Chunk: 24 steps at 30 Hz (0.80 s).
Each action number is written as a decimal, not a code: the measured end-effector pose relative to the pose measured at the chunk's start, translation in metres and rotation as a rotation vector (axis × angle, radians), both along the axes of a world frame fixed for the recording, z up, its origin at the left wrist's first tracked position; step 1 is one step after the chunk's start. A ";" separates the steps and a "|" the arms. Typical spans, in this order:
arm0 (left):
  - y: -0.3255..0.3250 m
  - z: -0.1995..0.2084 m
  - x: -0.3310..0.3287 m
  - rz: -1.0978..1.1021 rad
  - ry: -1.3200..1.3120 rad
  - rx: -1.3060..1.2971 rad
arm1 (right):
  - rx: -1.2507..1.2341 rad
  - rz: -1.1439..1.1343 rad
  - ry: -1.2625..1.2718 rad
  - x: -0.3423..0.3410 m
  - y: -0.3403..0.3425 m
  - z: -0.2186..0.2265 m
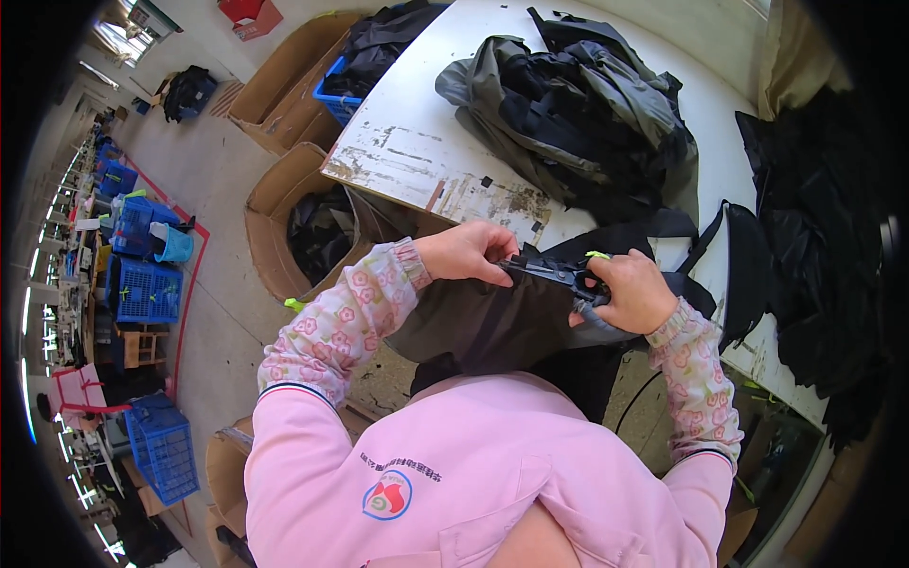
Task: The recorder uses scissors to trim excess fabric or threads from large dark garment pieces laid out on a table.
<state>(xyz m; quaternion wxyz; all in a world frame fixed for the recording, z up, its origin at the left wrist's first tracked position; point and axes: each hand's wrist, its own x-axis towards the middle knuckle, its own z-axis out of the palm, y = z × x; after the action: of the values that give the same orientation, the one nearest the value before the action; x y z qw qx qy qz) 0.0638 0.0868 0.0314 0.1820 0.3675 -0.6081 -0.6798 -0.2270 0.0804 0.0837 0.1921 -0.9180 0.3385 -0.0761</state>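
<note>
In my right hand [625, 289] is a dark scissors-like tool [559, 273], its handle inside my curled fingers and its narrow end toward my left hand. A bit of yellow-green shows at the handle. The thumb and fingers of my left hand [471, 254] are pinched at the tool's tip on a small edge of black fabric. Under both hands a dark grey and black garment [454, 317] drapes from the table edge over my lap. How the tool's tip meets the fabric is too small to make out.
A white worn table [398, 142] carries a heap of grey and black garments [578, 114]. More black fabric [805, 256] hangs at the right. Left of the table stand cardboard boxes [270, 222] with dark cloth and a blue crate [336, 95]. Blue baskets [150, 289] line the far left.
</note>
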 end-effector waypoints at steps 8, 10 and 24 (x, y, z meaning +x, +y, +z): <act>0.000 0.007 -0.001 -0.042 -0.067 -0.089 | 0.067 -0.061 0.067 -0.011 0.000 -0.008; -0.006 0.014 -0.001 -0.020 -0.038 -0.023 | 0.106 -0.126 0.032 -0.019 0.006 -0.007; -0.133 0.059 -0.005 0.439 -0.544 -1.437 | 0.120 -0.894 -0.398 -0.106 0.040 -0.068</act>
<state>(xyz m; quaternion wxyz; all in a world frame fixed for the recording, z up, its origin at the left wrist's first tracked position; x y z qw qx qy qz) 0.0586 -0.0461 0.0909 0.3492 0.4246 -0.8342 0.0433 -0.3331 0.1208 0.0161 0.2541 -0.6380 0.6596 -0.3053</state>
